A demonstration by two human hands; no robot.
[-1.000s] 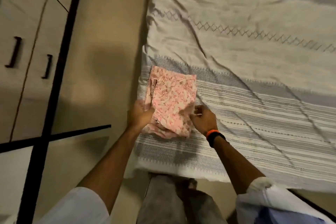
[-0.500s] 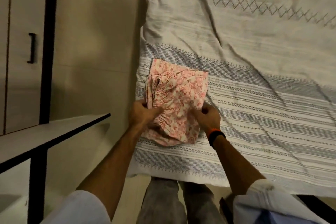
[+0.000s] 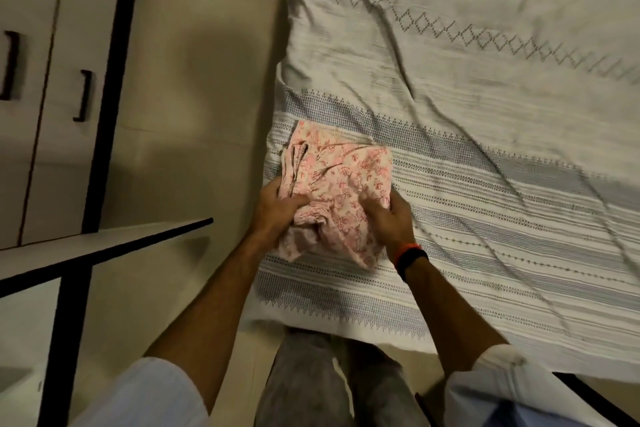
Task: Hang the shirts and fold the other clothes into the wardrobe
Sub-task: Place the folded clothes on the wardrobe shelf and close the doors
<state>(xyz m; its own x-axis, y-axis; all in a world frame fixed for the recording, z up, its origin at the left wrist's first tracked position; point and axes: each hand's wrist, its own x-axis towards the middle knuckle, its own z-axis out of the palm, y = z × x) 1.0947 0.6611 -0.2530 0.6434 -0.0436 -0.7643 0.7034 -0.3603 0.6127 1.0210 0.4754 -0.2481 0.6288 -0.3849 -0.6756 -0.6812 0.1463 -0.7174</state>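
A folded pink floral garment (image 3: 341, 177) lies near the left front corner of the bed (image 3: 485, 114), on its white and grey patterned cover. My left hand (image 3: 278, 210) grips the garment's near left edge, thumb on top. My right hand (image 3: 389, 222), with an orange and black wristband, clasps its near right side, thumb pressed on the cloth. The near part of the garment bunches up between my hands. The wardrobe (image 3: 45, 80) with two dark handles stands shut at the far left.
An open wardrobe door or panel (image 3: 104, 246) with a dark edge juts out at the lower left, close to my left arm. A strip of beige floor (image 3: 201, 97) runs between wardrobe and bed. My legs stand at the bed's front edge.
Both hands have closed further in on the garment, and its near end is more bunched and slightly raised. The camera view has shifted a little.
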